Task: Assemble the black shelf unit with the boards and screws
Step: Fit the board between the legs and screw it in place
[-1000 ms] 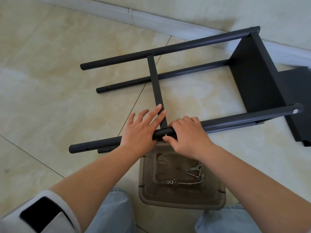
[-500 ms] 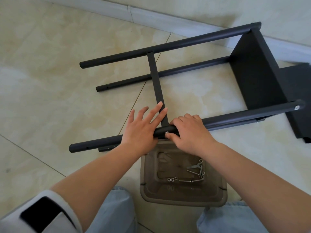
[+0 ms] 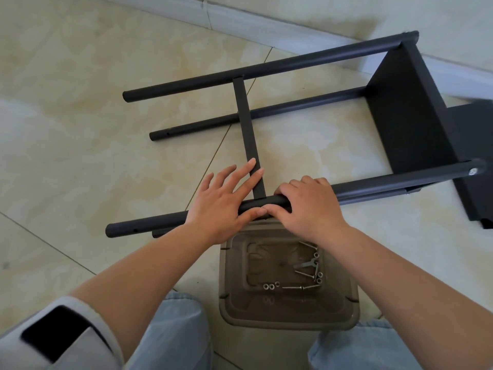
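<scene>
The half-built black metal shelf unit (image 3: 293,124) lies on its side on the glossy beige tiled floor (image 3: 80,116), and everything here is placed from its nearest round black tube (image 3: 386,182), the one running left to right just in front of the person. The left hand (image 3: 221,206) rests on that tube left of its middle, fingers (image 3: 240,177) straight and spread apart, reaching past the tube along the flat black crossbar (image 3: 246,134), with the thumb tucked under the tube. The right hand (image 3: 306,206) sits on the tube directly right of the left hand, fingers curled over the top of it and the thumb pressed against its near side, where the crossbar meets the tube (whether a screw is under the thumb cannot be told). Beyond the tube, the crossbar runs away to the farthest tube, crossing over a lower tube on the way. At the tube's right end a flat black shelf board (image 3: 408,110) stands on edge, joined to the tubes, and a silver screw head (image 3: 472,171) shows there. Below the tube, between the person's knees, sits a translucent brown plastic tray (image 3: 288,311) holding loose silver screws and nuts (image 3: 306,273). A second black board (image 3: 477,156) lies flat on the floor past the tube's right end
</scene>
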